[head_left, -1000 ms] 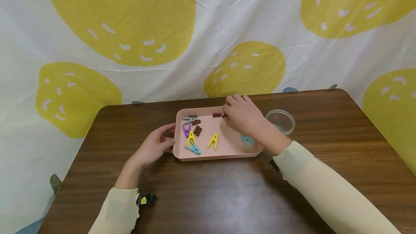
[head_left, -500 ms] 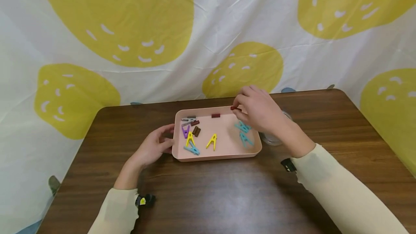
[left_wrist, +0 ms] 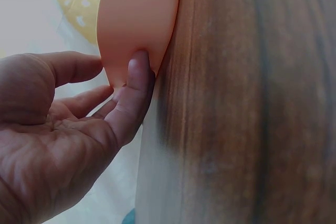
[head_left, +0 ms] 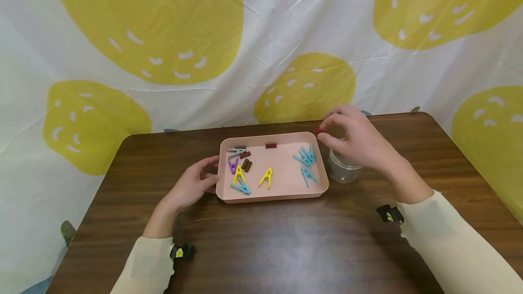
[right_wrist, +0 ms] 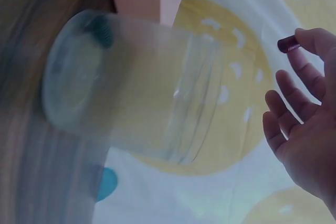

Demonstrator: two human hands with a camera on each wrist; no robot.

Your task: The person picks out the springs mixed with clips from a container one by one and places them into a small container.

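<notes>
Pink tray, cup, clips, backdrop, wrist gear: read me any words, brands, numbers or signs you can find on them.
None: no readable text in any view.
Tray, cup, clips: plain, no print.
Backdrop: only yellow fruit shapes with white flecks, no lettering.
Yellow tags on the black wrist gear: too small to read.
</notes>
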